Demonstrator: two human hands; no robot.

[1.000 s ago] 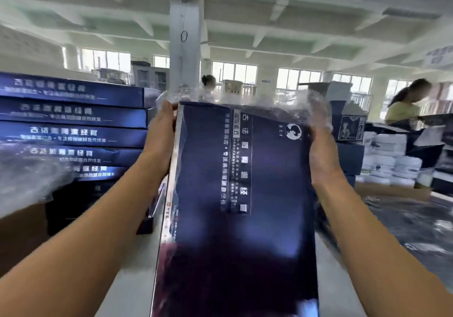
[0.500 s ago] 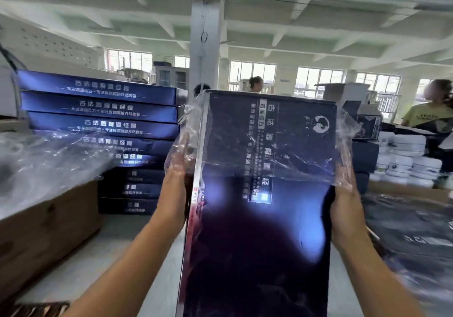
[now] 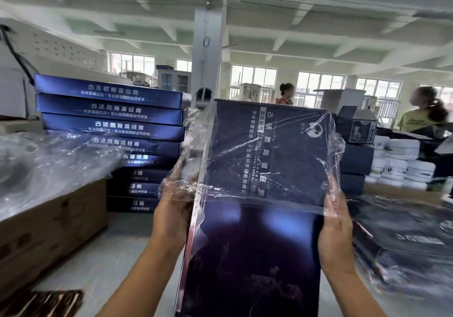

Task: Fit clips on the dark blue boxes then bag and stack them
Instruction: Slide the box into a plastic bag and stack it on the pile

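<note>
A stack of dark blue boxes point(image 3: 110, 125) stands behind on the left, loose plastic point(image 3: 49, 160) before it. Upright between the hands is a dark blue box point(image 3: 257, 218), its top half inside a clear bag point(image 3: 269, 150); left hand point(image 3: 175, 209) and right hand point(image 3: 335, 228) grip the bag's edges against its sides

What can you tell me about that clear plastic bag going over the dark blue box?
The clear plastic bag is thin, crinkled and glossy. It covers roughly the upper half of the upright dark blue box, its open edge running across the middle. The left hand and right hand pinch its sides, loose film bunching over the fingers.
</note>
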